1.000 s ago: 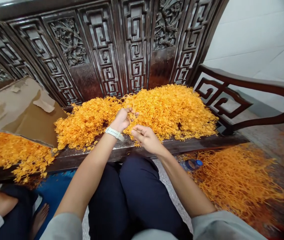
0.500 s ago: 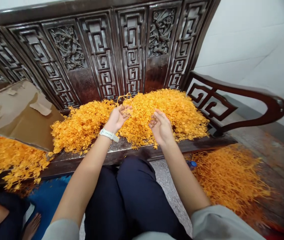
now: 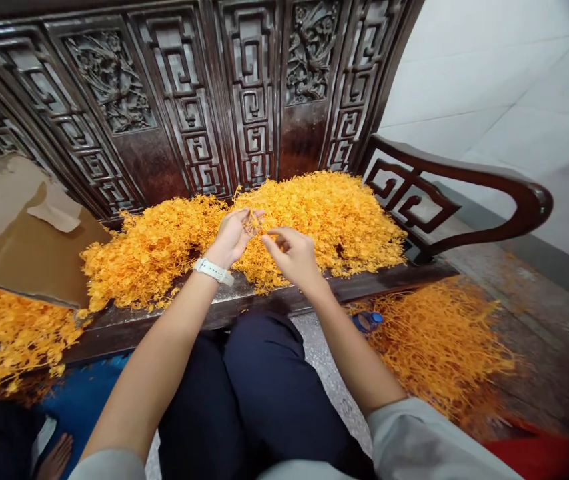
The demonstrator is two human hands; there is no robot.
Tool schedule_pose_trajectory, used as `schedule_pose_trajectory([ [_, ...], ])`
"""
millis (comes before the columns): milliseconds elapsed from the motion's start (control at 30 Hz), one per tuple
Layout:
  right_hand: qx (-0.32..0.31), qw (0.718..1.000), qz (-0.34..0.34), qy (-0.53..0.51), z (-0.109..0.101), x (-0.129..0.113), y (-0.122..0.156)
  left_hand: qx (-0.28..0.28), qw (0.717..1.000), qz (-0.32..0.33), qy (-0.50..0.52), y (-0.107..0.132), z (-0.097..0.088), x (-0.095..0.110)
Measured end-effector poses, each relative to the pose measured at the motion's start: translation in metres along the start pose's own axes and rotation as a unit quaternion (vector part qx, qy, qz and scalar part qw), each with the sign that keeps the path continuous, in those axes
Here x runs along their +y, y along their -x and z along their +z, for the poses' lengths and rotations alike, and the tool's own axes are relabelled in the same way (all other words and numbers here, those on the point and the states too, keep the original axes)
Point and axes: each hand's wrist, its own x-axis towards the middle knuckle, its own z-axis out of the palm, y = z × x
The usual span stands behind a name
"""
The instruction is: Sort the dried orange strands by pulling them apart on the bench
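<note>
My left hand (image 3: 234,237), with a pale watch strap at the wrist, is palm up and holds a branching orange plastic sprig (image 3: 253,219) in its curled fingers. My right hand (image 3: 295,257) is just to the right of it, thumb and forefinger brought close together near the sprig; whatever is between their tips is too small to make out. Both hands are over a heap of orange plastic blossoms (image 3: 344,213) on the seat of a dark carved bench (image 3: 114,323). Another part of the heap (image 3: 149,247) spreads left of my left hand.
A torn cardboard box (image 3: 39,227) stands on the bench at left, more blossoms around it. The bench's armrest (image 3: 529,200) juts out at right. Bare orange stems (image 3: 439,340) lie on the floor beside a blue-capped bottle (image 3: 367,321). Another person's foot (image 3: 57,457) shows lower left.
My right hand has moved left toward my left hand and turned, its fingers closing near the sprig. My left hand still holds the sprig. The view has shifted slightly.
</note>
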Motion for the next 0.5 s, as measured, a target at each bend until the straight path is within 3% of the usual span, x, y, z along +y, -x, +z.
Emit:
schedule_pose_trajectory([
  [100, -0.051, 0.996, 0.061, -0.028, 0.023, 0.002, 0.000, -0.002, 1.000, -0.007, -0.013, 0.002, 0.010, -0.006],
  [233, 0.023, 0.969, 0.090, -0.228, 0.039, 0.000, 0.001, 0.058, 0.997, -0.042, 0.025, 0.005, 0.018, -0.009],
  [333, 0.036, 0.952, 0.067, -0.296, 0.032, -0.031, 0.025, 0.112, 0.987, -0.068, 0.092, 0.001, 0.016, -0.003],
  [400, -0.066, 0.945, -0.009, -0.321, 0.021, -0.061, 0.048, 0.146, 0.981, -0.053, 0.117, -0.006, 0.006, 0.006],
  [500, -0.264, 0.879, -0.162, -0.363, 0.002, -0.094, 0.073, 0.204, 0.969, -0.027, 0.135, -0.017, -0.019, 0.022],
])
